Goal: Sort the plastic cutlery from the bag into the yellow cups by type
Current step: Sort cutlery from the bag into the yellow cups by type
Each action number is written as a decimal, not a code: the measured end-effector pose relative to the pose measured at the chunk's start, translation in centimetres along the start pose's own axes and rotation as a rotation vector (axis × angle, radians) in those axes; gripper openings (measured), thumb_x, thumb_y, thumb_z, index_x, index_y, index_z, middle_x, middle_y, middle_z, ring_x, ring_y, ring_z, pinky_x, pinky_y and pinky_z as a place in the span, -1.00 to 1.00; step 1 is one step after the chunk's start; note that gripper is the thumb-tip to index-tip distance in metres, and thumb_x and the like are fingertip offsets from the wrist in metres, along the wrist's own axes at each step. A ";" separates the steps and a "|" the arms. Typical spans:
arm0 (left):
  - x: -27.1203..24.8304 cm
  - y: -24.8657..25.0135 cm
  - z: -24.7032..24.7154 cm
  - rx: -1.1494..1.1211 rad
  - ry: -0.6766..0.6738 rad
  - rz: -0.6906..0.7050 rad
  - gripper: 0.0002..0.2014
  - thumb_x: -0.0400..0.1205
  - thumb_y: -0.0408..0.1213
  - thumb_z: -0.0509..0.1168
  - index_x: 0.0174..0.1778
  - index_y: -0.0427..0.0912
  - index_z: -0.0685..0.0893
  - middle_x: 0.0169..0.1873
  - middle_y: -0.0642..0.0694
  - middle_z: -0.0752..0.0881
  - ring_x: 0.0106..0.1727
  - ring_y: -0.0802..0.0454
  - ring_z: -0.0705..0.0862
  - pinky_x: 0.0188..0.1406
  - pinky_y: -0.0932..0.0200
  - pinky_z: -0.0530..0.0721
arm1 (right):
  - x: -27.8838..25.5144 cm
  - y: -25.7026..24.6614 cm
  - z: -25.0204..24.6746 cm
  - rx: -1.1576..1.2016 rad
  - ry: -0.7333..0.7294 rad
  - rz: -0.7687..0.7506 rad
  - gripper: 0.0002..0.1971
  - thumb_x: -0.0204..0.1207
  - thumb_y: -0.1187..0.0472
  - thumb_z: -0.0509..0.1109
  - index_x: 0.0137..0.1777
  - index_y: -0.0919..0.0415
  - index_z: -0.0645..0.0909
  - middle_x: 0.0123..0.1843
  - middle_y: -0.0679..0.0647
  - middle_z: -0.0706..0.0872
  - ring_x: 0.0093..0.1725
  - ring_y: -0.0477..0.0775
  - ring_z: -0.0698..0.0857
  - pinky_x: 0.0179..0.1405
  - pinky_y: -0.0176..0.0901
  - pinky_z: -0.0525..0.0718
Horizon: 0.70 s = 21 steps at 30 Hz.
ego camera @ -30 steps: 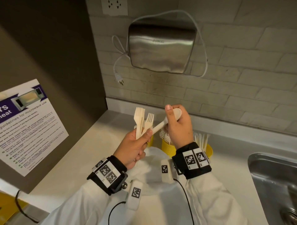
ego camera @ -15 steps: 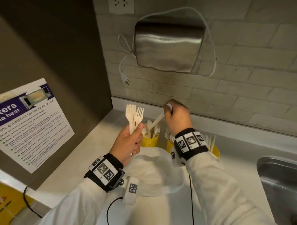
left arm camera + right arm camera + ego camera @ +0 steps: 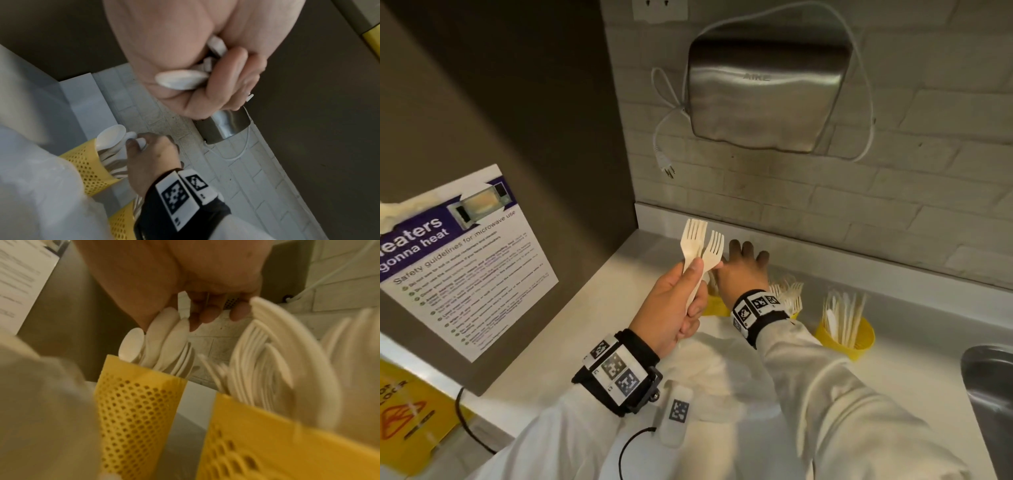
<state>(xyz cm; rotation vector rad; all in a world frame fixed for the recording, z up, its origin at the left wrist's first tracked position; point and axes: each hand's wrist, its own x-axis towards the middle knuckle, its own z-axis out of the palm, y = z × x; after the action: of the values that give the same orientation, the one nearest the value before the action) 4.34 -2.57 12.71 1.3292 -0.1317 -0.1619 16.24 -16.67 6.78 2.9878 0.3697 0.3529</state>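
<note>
My left hand [image 3: 674, 308] grips two white plastic forks [image 3: 697, 240] upright, tines up; their handle ends [image 3: 180, 79] poke out of the fist. My right hand [image 3: 744, 270] reaches over the leftmost yellow perforated cup [image 3: 714, 306], fingers stretched loosely, fingertips touching the bowls of the spoons [image 3: 164, 340] standing in it. The middle cup [image 3: 267, 434] holds forks and is mostly hidden behind my right wrist in the head view. The right cup [image 3: 859, 339] holds knives. The white bag [image 3: 722, 359] lies crumpled on the counter under both wrists.
A steel sink [image 3: 989, 394] opens at the right edge of the counter. A hand dryer [image 3: 767, 92] hangs on the tiled wall above the cups, its plug [image 3: 666, 164] dangling. A dark side panel with a microwave poster [image 3: 458, 260] bounds the left.
My right hand carried the spoon from beside the forks down into the leftmost cup and released its grip. My left hand keeps holding the two forks.
</note>
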 end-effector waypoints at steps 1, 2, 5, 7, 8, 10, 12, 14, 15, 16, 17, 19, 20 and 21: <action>0.0 0.1 0.0 -0.006 0.001 -0.001 -0.49 0.69 0.20 0.19 0.41 -0.04 0.67 -0.48 -0.08 0.35 -0.62 0.10 0.18 -0.64 0.14 0.09 | -0.2 -0.1 0.3 -0.010 0.003 0.003 -0.62 0.65 0.07 0.21 0.39 0.14 0.62 0.36 0.24 0.54 0.35 0.39 0.46 0.30 0.44 0.41; 0.0 0.2 0.0 -0.014 0.000 -0.001 -0.52 0.71 0.17 0.18 0.39 -0.03 0.69 -0.49 -0.08 0.35 -0.62 0.10 0.18 -0.64 0.14 0.08 | -0.4 -0.2 0.5 -0.017 0.004 0.001 -0.61 0.65 0.08 0.19 0.39 0.17 0.61 0.36 0.23 0.54 0.35 0.38 0.46 0.30 0.45 0.41; 0.1 0.4 0.1 -0.029 -0.002 -0.002 -0.63 0.82 0.04 0.13 0.36 -0.01 0.73 -0.48 -0.11 0.35 -0.63 0.10 0.19 -0.62 0.10 0.06 | -0.5 -0.1 0.4 -0.019 0.003 -0.019 -0.57 0.66 0.04 0.14 0.45 0.15 0.55 0.40 0.21 0.51 0.37 0.35 0.44 0.32 0.44 0.38; 0.2 0.3 0.1 -0.005 0.012 0.011 -0.65 0.85 -0.03 0.12 0.36 -0.01 0.74 -0.48 -0.12 0.36 -0.64 0.09 0.20 -0.63 0.11 0.06 | -0.5 0.0 -0.7 0.018 0.028 0.001 -0.52 0.62 -0.01 0.17 0.50 0.12 0.51 0.43 0.23 0.49 0.38 0.38 0.43 0.33 0.44 0.39; 0.2 0.2 0.2 0.013 0.024 0.022 -0.66 0.85 -0.05 0.12 0.38 -0.02 0.73 -0.47 -0.13 0.36 -0.64 0.09 0.20 -0.64 0.13 0.08 | -0.7 0.1 -1.6 0.059 0.056 0.041 -0.49 0.60 -0.02 0.19 0.52 0.12 0.50 0.44 0.25 0.49 0.38 0.40 0.44 0.32 0.42 0.42; 0.1 0.0 0.3 0.047 0.056 0.044 -0.67 0.85 -0.06 0.14 0.44 0.00 0.69 -0.47 -0.11 0.39 -0.62 0.10 0.24 -0.67 0.17 0.15 | -1.1 0.4 -3.8 0.222 0.161 0.157 -0.51 0.62 0.00 0.20 0.54 0.09 0.49 0.42 0.28 0.49 0.36 0.41 0.47 0.27 0.34 0.48; 0.0 0.1 0.5 0.078 0.100 0.065 -0.71 0.84 -0.05 0.18 0.42 0.07 0.67 -0.45 -0.08 0.44 -0.58 0.13 0.29 -0.66 0.23 0.22 | -2.1 0.8 -5.9 0.530 0.338 0.264 -0.58 0.66 0.07 0.22 0.50 0.07 0.52 0.37 0.25 0.51 0.32 0.34 0.52 0.26 0.28 0.56; 0.0 0.2 0.7 0.121 0.126 0.089 -0.73 0.83 -0.05 0.20 0.38 0.04 0.67 -0.43 -0.07 0.48 -0.56 0.13 0.32 -0.66 0.25 0.26 | -3.8 0.8 -7.8 0.871 0.569 0.304 -0.68 0.64 0.09 0.23 0.36 0.08 0.55 0.25 0.12 0.53 0.18 0.16 0.59 0.20 0.19 0.64; 0.0 0.2 0.8 0.143 0.127 0.099 -0.73 0.83 -0.06 0.19 0.39 -0.01 0.66 -0.42 -0.07 0.49 -0.55 0.12 0.33 -0.65 0.24 0.27 | -4.9 0.7 -8.6 0.981 0.668 0.294 -0.74 0.63 0.07 0.22 0.25 0.09 0.55 0.17 0.06 0.53 0.09 0.07 0.59 0.13 0.06 0.65; 0.0 0.2 0.9 0.159 0.126 0.108 -0.72 0.84 -0.08 0.18 0.39 -0.04 0.65 -0.41 -0.09 0.49 -0.55 0.12 0.34 -0.64 0.23 0.27 | -6.0 0.4 -9.5 1.033 0.728 0.269 -0.80 0.62 0.05 0.23 0.14 0.10 0.54 0.10 0.03 0.52 0.00 -0.01 0.57 0.04 -0.11 0.61; 0.0 0.1 1.0 0.167 0.125 0.115 -0.72 0.84 -0.10 0.17 0.39 -0.05 0.65 -0.41 -0.09 0.49 -0.54 0.11 0.34 -0.63 0.21 0.27 | -7.1 0.0 -10.2 1.047 0.749 0.235 -0.84 0.61 0.05 0.25 0.05 0.11 0.53 0.03 0.00 0.50 -0.06 -0.08 0.53 -0.03 -0.27 0.54; 0.0 -0.1 1.2 0.182 0.115 0.128 -0.75 0.84 -0.12 0.16 0.34 -0.03 0.67 -0.41 -0.09 0.50 -0.53 0.11 0.36 -0.62 0.19 0.30 | -8.4 -0.5 -10.7 1.041 0.709 0.181 -0.87 0.61 0.09 0.36 -0.07 0.14 0.59 -0.04 -0.05 0.49 -0.14 -0.23 0.50 -0.13 -0.48 0.43; -0.1 -0.2 1.3 0.192 0.106 0.134 -0.78 0.85 -0.14 0.16 0.29 -0.05 0.68 -0.42 -0.08 0.52 -0.53 0.12 0.39 -0.62 0.22 0.32 | -8.7 -0.6 -10.5 1.040 0.665 0.163 -0.89 0.61 0.12 0.42 -0.08 0.15 0.63 -0.07 -0.07 0.50 -0.16 -0.25 0.52 -0.16 -0.51 0.43; -0.1 -0.3 1.5 0.197 0.097 0.141 -0.79 0.85 -0.18 0.16 0.24 -0.09 0.68 -0.42 -0.07 0.53 -0.54 0.15 0.41 -0.63 0.28 0.34 | -8.8 -0.7 -10.3 1.033 0.618 0.144 -0.90 0.61 0.14 0.45 -0.09 0.15 0.66 -0.09 -0.08 0.53 -0.18 -0.24 0.54 -0.17 -0.52 0.43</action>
<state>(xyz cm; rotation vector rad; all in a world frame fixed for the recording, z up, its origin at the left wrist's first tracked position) 3.97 -4.06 12.77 1.5161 -0.1622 0.0362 5.25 -17.38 14.69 3.8060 0.4966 1.5316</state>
